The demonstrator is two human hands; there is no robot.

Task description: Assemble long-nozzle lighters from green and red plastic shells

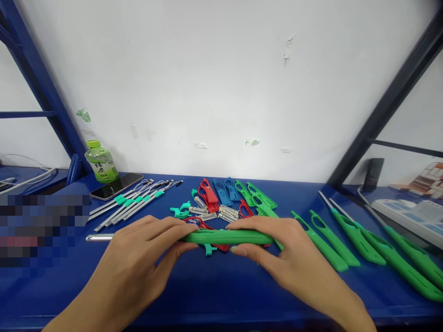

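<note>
A long green lighter [228, 237] is held level above the blue table, its metal tube [99, 237] pointing left. My left hand [145, 258] pinches the lighter's left part, with the tube running behind the fingers. At the handle's right part, my right hand [277, 249] grips with fingers on top and thumb below. Behind the lighter lie clear fuel tanks [228, 213], red shells [208, 196], blue shells [222, 191], green shells [263, 198] and teal triggers [181, 211].
Metal tubes with wires [131, 206] lie on the left of the table [221, 295], near a phone [116, 186] and a green bottle [102, 162]. Several green lighters [356, 237] lie at right. A wall stands behind.
</note>
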